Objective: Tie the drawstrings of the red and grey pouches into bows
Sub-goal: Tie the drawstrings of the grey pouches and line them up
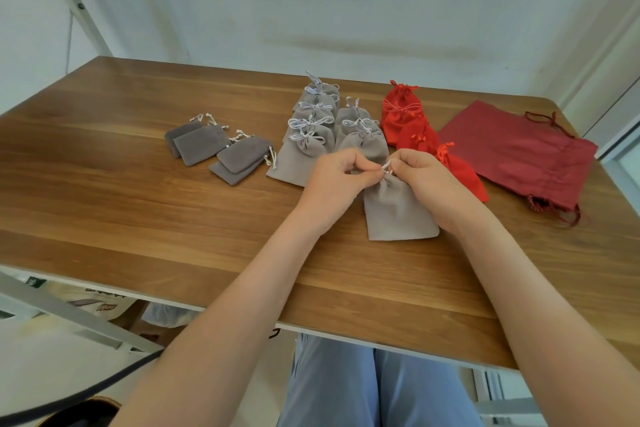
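A light grey pouch (396, 211) lies flat on the wooden table (138, 204) in front of me, its gathered neck pointing away. My left hand (337, 180) and my right hand (427, 180) meet at that neck, each pinching the white drawstring (386, 166) with curled fingers. Behind them lie two rows of light grey pouches (311, 135) with white bows on top. Bright red pouches (403, 114) lie to the right of those, one of them partly under my right hand.
Several darker grey pouches (221, 149) lie in a loose group at the left middle of the table. A large dark red flat bag (523, 152) lies at the right, near the table's edge. My knees show below the near edge.
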Motion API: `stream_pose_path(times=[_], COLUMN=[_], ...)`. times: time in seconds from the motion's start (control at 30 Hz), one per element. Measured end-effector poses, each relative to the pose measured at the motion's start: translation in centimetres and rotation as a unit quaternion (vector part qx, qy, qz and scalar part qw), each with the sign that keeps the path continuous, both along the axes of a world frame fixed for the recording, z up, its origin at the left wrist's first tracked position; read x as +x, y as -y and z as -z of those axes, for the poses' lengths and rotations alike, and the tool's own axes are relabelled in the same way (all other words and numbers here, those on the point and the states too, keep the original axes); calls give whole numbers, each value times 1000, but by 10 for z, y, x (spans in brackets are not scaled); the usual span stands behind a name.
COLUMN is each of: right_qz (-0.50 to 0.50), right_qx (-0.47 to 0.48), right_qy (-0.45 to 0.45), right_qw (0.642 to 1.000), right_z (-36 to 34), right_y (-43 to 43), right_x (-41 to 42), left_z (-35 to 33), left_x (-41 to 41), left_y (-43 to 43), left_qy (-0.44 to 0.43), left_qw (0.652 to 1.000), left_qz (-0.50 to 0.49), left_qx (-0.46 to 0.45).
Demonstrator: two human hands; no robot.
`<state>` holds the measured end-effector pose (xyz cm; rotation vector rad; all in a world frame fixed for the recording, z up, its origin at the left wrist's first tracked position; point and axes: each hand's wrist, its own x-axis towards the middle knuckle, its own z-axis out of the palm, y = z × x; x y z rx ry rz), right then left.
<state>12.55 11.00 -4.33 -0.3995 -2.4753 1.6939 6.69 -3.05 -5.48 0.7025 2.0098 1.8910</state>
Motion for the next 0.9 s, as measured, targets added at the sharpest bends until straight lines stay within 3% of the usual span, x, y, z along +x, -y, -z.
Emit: stream_pose_path(times=[0.37, 0.6, 0.73, 0.9], right_qz=[26, 29, 19, 54], right_qx=[18, 161, 116, 21], right_qy=[-52, -88, -116, -88], right_qw=[998, 983, 986, 994], right_z=[4, 8, 8, 5], right_y=[6, 8, 7, 9], right_x=[-3, -3, -2, -4], left_z=[-1, 2, 5, 5], left_x=[6, 8, 11, 14], left_y=[-6, -7, -10, -9], left_qy=[-59, -177, -272, -314], left_qw=[996, 971, 942, 934], left_qz=[-69, -84, -111, -129], left_qx=[-23, -136, -162, -114])
